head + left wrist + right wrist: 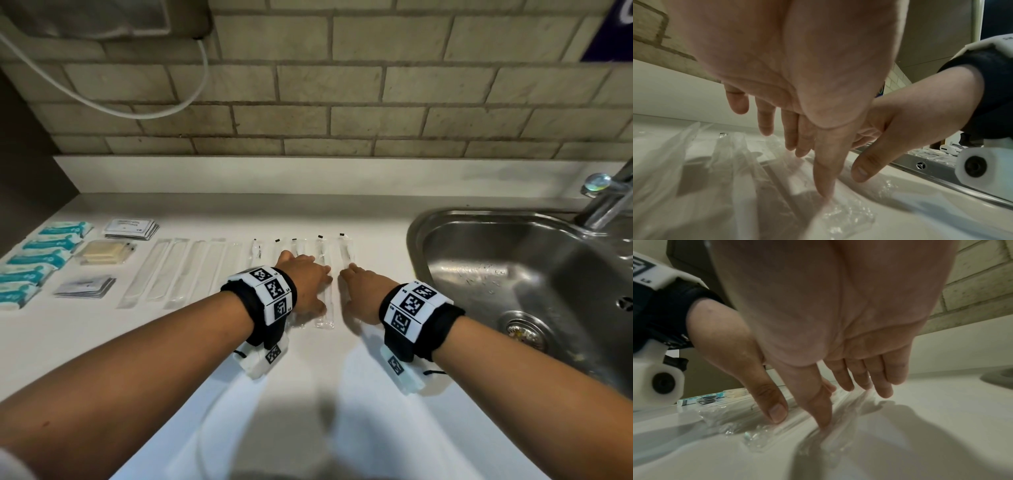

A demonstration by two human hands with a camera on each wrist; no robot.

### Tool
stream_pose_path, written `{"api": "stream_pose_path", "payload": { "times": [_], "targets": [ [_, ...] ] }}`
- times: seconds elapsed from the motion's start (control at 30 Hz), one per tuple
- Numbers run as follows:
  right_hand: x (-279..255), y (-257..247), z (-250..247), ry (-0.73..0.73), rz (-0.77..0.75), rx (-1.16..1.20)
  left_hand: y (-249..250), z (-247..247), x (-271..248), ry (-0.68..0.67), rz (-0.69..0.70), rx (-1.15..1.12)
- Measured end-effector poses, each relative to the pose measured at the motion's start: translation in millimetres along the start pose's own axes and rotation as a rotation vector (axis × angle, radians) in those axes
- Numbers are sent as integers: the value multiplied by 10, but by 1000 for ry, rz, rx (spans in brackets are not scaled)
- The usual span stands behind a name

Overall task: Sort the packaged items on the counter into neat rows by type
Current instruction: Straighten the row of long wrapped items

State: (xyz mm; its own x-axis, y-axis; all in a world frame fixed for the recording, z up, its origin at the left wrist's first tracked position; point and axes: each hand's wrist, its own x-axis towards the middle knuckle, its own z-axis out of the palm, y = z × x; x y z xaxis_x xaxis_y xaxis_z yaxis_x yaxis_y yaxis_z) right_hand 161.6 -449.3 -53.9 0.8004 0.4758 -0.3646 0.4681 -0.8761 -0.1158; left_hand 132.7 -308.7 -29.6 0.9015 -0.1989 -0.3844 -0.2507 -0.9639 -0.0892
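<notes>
Clear slim packets with black caps lie side by side on the white counter (376,219). My left hand (305,282) lies flat across the middle ones, fingers straight. Its thumb (825,183) presses the near end of one clear packet (842,216). My right hand (363,293) is flat too, just right of the left hand, over the rightmost packet (346,251). Seen from the right wrist, its thumb (823,415) presses on that packet's wrapper (818,447), with the neighbouring packet (740,426) under the left thumb. Neither hand grips anything.
Several longer clear packets (171,270) lie in a row to the left. Beyond them are stacks of white sachets (132,228), a beige pack (102,251), grey sachets (85,286) and a column of teal tissue packs (41,260). A steel sink (416,240) and tap (606,198) border the right.
</notes>
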Motion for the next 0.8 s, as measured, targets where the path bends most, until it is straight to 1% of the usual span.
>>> {"api": "stream_pose_path", "payload": {
  "times": [0.43,0.67,0.73,0.8],
  "targets": [
    [5,-82,33,-28,27,-30,-22,30,0,1,-18,-29],
    [-24,-106,20,-36,33,-3,-37,44,11,11,-19,-50],
    [-51,-122,-8,-21,25,21,-73,26,6,27,-28,-84],
    [-81,-161,-50,13,8,42,-152,-30,-28,71,-49,-160]
  ]
}}
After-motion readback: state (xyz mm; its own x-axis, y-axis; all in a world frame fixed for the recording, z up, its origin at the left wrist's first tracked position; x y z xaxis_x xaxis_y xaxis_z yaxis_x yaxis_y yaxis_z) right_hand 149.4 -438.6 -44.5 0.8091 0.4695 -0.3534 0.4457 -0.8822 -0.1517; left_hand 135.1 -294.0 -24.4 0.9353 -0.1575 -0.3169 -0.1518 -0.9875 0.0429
